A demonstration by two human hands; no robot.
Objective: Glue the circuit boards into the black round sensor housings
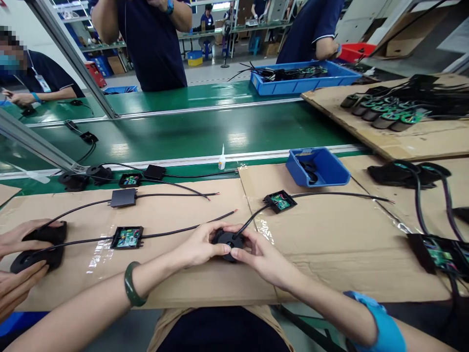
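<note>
A round black housing (230, 238) with a cable is gripped from both sides, just above the cardboard (205, 288). My left hand (205, 243) wraps its left side, thumb on the face. On the right side, my right hand (259, 249) presses with its thumb near the centre. From the housing, a black cable (253, 219) runs up to a small open black box with a green circuit board (280, 201). Left of my hands lies another open box with a circuit board (127, 237), cabled at both ends. Behind it rests a closed black box (123, 198).
A co-worker's hands (22, 264) hold black parts at the far left. A blue bin (318, 168) with black rings stands behind my hands. A small dropper bottle (222, 159) sits by the metal rail. Black assemblies (439, 252) lie at right; a blue tray (304, 80) holds cables farther back.
</note>
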